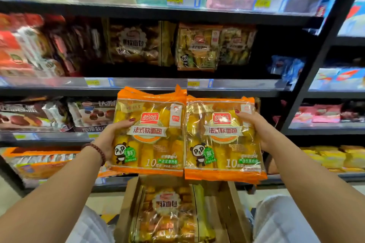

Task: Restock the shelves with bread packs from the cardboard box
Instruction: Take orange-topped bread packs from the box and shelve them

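1. The cardboard box (125, 209) stands open on the floor at the bottom of the view, between the person's two white-clad knees (280, 221).
2. Inside the box lies a clear pack of brown bread rolls (167, 213), label up, with a yellowish pack edge just to its right.
3. Directly above the box, the left hand (110, 138) grasps the left bread pack (152, 144) by its outer edge. The thumb with its red nail lies across the front, and the fingers are hidden behind.
4. Several orange top seams show layered behind this pack's upper edge, so the hand may be holding more than one.
5. Above the box's right side, the right hand (254, 130) grasps the right bread pack (223, 144) the same way, thumb on the front near the top right corner.
6. The two orange-trimmed packs are upright, side by side, their inner edges touching, both clear of the box.
7. A beaded bracelet (96, 149) circles the left wrist, up and to the left of the box.
8. Beyond and above the box run the shelves (148, 83). On the tier just over the held packs stand matching panda-marked packs (197, 47), with brown bread packs (136, 43) beside them.
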Motion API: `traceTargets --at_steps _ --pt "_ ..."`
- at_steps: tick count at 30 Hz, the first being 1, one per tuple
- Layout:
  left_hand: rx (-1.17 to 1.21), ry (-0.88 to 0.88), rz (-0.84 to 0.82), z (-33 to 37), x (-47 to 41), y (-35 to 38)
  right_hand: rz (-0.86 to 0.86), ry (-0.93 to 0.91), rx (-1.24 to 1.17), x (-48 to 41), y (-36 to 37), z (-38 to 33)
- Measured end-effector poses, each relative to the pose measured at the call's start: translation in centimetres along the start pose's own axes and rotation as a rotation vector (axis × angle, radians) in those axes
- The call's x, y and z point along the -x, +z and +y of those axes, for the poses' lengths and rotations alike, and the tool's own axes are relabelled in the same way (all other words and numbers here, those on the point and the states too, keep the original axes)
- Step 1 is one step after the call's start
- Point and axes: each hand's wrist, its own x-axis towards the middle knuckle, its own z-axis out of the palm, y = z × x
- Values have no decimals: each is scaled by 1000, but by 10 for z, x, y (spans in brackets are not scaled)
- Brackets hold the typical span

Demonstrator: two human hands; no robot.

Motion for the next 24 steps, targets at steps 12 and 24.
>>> traceTargets --at_steps 12,24 --pt "5 84 -125 99 -32 69 47 -195 -16 -22 -29 -84" --pt "-68 33 -125 126 -65 133 91 -189 -90 -66 -82 -93"
